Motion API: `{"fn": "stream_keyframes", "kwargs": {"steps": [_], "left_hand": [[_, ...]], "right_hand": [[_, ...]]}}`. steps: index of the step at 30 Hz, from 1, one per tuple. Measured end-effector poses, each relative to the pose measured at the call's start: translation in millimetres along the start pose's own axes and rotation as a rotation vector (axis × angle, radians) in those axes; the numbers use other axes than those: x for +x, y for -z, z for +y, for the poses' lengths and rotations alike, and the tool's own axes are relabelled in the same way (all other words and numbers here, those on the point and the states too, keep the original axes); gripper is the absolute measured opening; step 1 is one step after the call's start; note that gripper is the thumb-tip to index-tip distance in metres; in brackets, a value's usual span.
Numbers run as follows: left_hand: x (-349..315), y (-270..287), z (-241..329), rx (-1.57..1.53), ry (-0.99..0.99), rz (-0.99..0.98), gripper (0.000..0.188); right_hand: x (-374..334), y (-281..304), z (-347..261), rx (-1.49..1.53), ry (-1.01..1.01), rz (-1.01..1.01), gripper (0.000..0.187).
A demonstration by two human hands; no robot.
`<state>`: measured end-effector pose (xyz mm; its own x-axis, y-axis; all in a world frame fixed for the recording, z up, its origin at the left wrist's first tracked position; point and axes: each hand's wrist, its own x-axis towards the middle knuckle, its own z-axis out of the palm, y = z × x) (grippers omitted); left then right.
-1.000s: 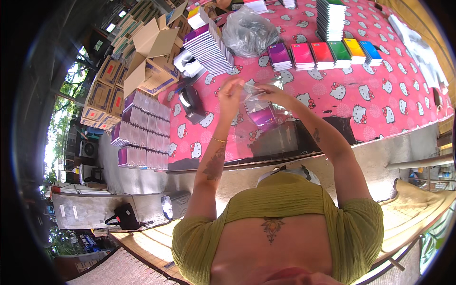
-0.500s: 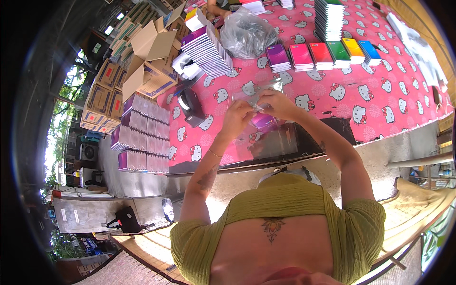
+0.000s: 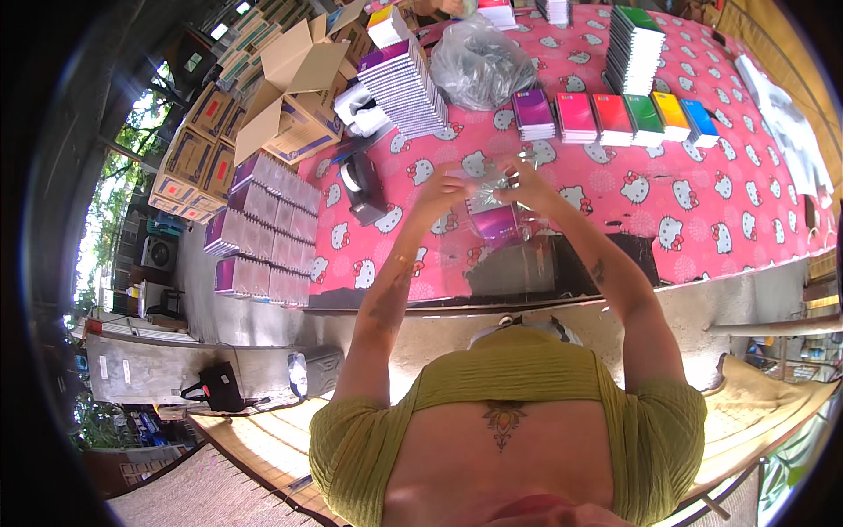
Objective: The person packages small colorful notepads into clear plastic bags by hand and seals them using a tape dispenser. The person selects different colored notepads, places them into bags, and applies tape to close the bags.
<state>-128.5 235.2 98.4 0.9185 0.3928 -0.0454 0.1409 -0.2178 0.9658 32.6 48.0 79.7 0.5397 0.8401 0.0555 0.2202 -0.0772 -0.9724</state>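
Observation:
A purple notebook point(image 3: 497, 225) lies in front of me on the table, partly under clear shiny plastic. Crinkled clear plastic film point(image 3: 492, 188), which looks like a bag, stretches above it between my hands. My left hand point(image 3: 444, 191) has its fingers closed at the film's left side. On the other side, my right hand point(image 3: 527, 184) pinches a bunched part of the same plastic. A black tape dispenser point(image 3: 362, 189) stands left of my left hand. More clear plastic sheeting point(image 3: 514, 268) lies flat near the table's front edge.
The pink patterned tablecloth point(image 3: 606, 237) has a torn dark patch. Beyond my hands stand a row of coloured notebook stacks point(image 3: 599, 121), a tall stack point(image 3: 634, 53) and a grey plastic bag point(image 3: 481, 66). Leftward are purple notebook piles point(image 3: 272, 220) and an open carton point(image 3: 303, 110).
My hands have moved farther apart, with the plastic stretched between them, and more of the purple notebook shows. The whole view has shifted slightly.

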Motion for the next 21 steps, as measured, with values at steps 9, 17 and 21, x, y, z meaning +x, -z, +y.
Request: {"fn": "stream_keyframes", "kwargs": {"steps": [9,17,21], "left_hand": [[-74.3,215.4,-104.1,-0.298,0.452,0.871,0.026],[-106.0,168.4,-113.8,0.144,0.477,0.967,0.017],[-75.8,156.9,-38.9,1.185,0.381,0.555,0.025]], "right_hand": [[-1.7,-25.5,-4.0,0.014,0.035,0.093,0.047],[-19.9,-33.4,-12.4,0.024,0.105,0.16,0.038],[-16.1,-35.8,-6.3,0.047,0.05,0.227,0.039]]}}
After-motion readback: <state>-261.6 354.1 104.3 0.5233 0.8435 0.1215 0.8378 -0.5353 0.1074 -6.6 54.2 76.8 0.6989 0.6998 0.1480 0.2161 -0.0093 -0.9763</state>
